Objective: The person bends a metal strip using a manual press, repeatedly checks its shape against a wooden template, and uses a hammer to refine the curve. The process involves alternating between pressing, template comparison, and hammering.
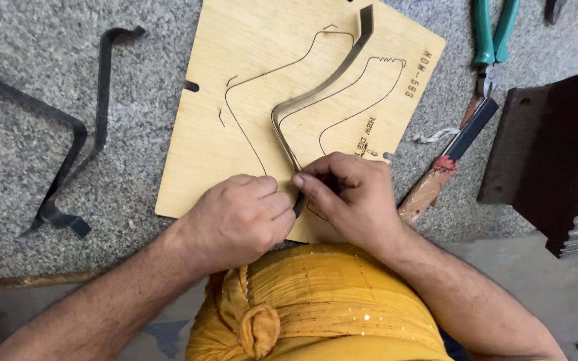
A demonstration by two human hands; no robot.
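both hands (294,200) pinch metal strip (316,93) near end; strip stands on plywood board (235,134)

- Plywood board (249,100): pale tan, fine wood grain, thin dark cut lines tracing curved outlines.
- Metal strip (316,93) on the board: dull grey steel, darker inner face.
- Worktop (28,194) under the board: speckled grey, salt-and-pepper granite look.
- Bent bars (68,134) left of board: black/dark grey.
- Pliers (493,33) right of board: teal-green handles.
- Knife-like tool (446,167) right of board: black blade, red band, light brown wood handle.
- Block (543,154) far right of board: dark brown, near black.
- Cloth (316,307) below board: mustard yellow w/ small shiny sequin dots.
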